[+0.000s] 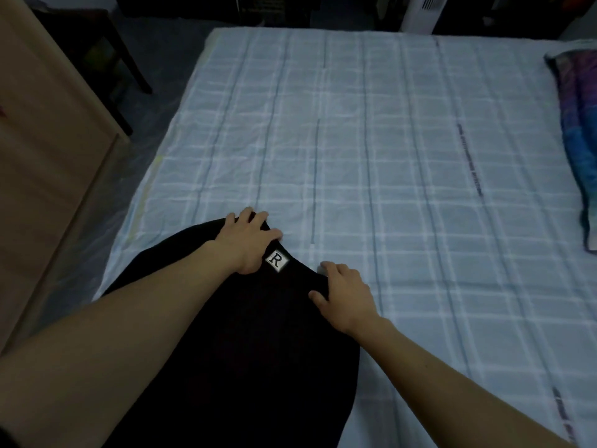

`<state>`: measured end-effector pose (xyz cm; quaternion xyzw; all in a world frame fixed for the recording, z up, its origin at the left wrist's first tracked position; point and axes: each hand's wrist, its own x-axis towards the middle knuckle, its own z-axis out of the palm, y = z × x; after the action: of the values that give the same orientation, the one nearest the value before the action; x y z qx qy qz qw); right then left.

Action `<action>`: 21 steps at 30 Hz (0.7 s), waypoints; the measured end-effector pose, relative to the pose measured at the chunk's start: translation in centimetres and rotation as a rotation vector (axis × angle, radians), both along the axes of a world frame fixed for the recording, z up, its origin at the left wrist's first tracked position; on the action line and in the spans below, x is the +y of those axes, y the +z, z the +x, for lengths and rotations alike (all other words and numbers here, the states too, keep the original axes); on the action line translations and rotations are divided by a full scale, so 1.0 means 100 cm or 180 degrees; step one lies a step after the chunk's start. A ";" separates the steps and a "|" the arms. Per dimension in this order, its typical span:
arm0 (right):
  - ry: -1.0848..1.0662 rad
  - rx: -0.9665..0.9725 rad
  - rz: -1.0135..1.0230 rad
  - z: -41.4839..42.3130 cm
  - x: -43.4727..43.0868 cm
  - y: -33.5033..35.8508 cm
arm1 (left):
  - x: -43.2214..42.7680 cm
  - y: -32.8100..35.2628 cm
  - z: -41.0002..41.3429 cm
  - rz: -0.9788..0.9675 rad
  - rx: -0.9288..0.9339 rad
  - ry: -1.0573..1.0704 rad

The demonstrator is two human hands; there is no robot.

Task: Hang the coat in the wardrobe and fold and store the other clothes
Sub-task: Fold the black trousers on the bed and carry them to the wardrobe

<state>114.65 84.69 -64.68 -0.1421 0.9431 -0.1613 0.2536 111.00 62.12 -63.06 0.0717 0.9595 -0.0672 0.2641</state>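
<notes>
Left hand (248,242): fingers spread, pressing black garment (242,334).
Right hand (347,295): fingers bent, grip unclear.
Risk: uneven push bunches fabric, skewing fold.

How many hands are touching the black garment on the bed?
2. The left hand rests on the far edge of the black garment, beside the white R label; the right hand touches its right edge.

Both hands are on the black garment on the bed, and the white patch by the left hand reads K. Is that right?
Not quite. In the head view the patch reads R, not K. The rest holds: the left hand and right hand are both on the black garment on the bed.
</notes>
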 end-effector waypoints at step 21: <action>-0.0083 0.0357 -0.0313 0.056 0.042 0.155 | 0.011 0.148 0.088 0.1007 0.0867 0.0427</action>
<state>120.29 88.87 -49.16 -0.1509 0.9485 -0.2025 0.1909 119.79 63.26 -48.29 0.0386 0.9875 0.0929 0.1215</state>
